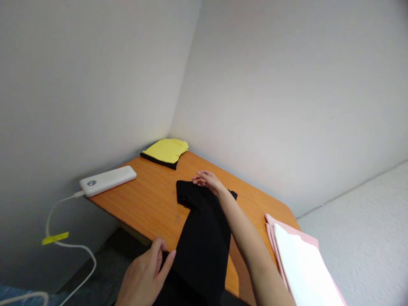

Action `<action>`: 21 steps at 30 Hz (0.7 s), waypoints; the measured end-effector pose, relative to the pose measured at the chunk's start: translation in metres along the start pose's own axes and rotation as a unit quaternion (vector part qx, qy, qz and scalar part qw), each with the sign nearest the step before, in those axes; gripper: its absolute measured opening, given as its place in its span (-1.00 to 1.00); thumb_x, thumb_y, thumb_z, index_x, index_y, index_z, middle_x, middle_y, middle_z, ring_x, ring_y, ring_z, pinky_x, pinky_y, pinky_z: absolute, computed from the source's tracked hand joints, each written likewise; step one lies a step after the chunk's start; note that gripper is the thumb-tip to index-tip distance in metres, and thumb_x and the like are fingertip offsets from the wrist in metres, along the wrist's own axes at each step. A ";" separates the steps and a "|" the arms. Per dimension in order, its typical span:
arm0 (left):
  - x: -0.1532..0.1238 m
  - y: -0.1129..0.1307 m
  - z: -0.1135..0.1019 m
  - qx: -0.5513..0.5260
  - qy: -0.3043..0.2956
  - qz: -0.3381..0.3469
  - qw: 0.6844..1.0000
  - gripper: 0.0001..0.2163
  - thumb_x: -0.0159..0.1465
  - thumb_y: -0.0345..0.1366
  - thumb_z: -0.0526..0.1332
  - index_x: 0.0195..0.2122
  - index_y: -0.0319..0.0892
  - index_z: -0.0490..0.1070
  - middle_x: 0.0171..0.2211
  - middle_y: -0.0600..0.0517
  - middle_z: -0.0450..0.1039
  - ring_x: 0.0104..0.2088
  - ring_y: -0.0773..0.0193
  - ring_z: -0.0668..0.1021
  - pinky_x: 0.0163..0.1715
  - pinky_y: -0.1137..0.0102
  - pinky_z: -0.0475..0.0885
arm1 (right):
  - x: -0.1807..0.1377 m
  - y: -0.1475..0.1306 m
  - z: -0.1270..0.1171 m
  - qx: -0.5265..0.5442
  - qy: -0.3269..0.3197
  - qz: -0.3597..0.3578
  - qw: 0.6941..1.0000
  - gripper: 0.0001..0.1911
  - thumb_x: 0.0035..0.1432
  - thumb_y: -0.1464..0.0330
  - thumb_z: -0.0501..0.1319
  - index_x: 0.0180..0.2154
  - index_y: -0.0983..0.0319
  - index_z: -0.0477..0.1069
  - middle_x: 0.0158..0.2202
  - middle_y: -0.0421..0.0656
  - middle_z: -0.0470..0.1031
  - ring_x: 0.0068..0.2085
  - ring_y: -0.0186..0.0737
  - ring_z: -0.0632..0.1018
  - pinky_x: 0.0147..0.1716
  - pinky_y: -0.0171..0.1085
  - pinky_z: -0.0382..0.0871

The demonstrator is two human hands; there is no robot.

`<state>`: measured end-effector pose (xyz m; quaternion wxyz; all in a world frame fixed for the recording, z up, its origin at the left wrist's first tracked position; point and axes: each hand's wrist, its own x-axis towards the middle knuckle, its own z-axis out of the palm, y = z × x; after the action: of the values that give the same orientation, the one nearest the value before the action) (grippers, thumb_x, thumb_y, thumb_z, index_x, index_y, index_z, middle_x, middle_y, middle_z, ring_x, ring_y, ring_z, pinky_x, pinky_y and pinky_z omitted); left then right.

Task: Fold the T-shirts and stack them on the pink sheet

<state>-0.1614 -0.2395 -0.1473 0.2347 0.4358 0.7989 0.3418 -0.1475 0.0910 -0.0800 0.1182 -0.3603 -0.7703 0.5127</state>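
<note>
A black short-sleeved shirt (204,238) lies lengthwise on the wooden table, its lower part reaching over the front edge. My right hand (207,180) is over the shirt's far end, between the two sleeves, with fingers loosely stretched; whether the fingertips press on the cloth I cannot tell. Beside the shirt's lower left side, at the table's front edge, is my left hand (148,270). Its fingers are bent and the thumb stands apart from them, close to the cloth, with nothing visible between. My right forearm covers part of the shirt's right side.
Folded yellow cloth (167,149) rests on black cloth (159,160) in the far corner. A white power bank (110,179) with a cable (47,223) sits at the left edge. White (298,263) and pink folded cloth (307,237) lie at right. Walls border the wooden table (156,204).
</note>
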 end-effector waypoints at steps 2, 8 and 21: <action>0.008 0.006 -0.008 0.010 0.035 0.053 0.998 -0.82 0.40 -0.16 -0.04 -0.27 -0.08 0.25 -0.52 0.14 0.36 -0.48 0.30 0.50 -0.39 0.42 0.30 | -0.010 0.007 -0.015 -0.028 0.068 -0.032 0.997 -0.84 0.31 0.32 0.04 -0.10 0.23 0.25 -0.15 -0.02 0.54 -0.18 -0.26 0.59 -0.10 -0.21 0.43; 0.073 0.051 -0.017 0.055 0.113 0.254 0.959 -0.76 0.40 -0.27 -0.04 -0.06 -0.13 0.37 -0.09 -0.06 0.48 -0.06 0.16 0.50 -0.02 0.24 0.38 | -0.051 0.036 -0.030 -0.144 0.199 -0.093 0.965 -0.64 0.17 0.31 0.15 0.00 0.30 0.35 0.08 0.09 0.41 0.15 -0.02 0.37 0.20 0.01 0.11; 0.186 0.040 0.026 0.301 -0.035 0.162 0.939 -0.35 0.37 0.01 -0.14 0.30 -0.44 0.11 0.36 -0.27 -0.10 0.37 -0.09 0.02 0.27 -0.07 0.01 | -0.075 0.084 0.047 -0.458 0.186 -0.089 0.865 -0.15 0.31 -0.02 -0.09 0.36 0.47 -0.18 0.38 0.04 -0.51 0.37 0.05 -0.35 0.31 0.02 -0.27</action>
<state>-0.2174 -0.0558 -0.1485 0.0620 0.6217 0.7740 0.1032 -0.0836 0.0252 -0.1605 0.1261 -0.3930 -0.9108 0.0128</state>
